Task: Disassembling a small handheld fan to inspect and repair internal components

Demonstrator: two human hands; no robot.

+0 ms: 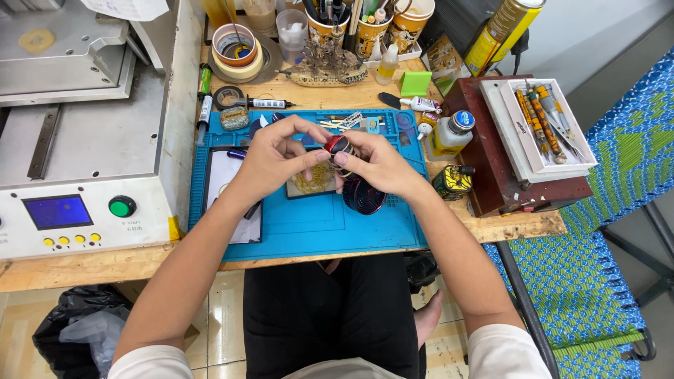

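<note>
At the far left stands a grey machine [84,140] with a small blue screen [57,211], a green button [121,207] and a row of yellow knobs along its front. Just beside it, a blue work mat [309,224] lies on the wooden surface [105,265], with a white card [228,182] resting on its left part.

Over the middle of the mat the person's two hands meet. The left hand [274,158] has its fingers [309,130] curled inward, thumb and forefinger pinching a small red and black roll of tape [338,145]. The right hand [382,165] closes on the same roll from the other side, its fingers pressed against it, so the roll sits held between both hands, above the mat and clear of it. Under the hands lies a small square piece with a tangle of thin gold wire [312,181], and just below the right hand a dark round mesh part [365,196] rests on the mat.

Behind the hands stand paper cups full of tools [368,28] and stacked rolls of tape [237,49]. Further right are a green block [415,83], a small bottle with a blue cap [451,133] and a dark red box [505,168] carrying a white tray of screwdrivers [544,126]. A yellow spray can [502,31] leans at the back.
</note>
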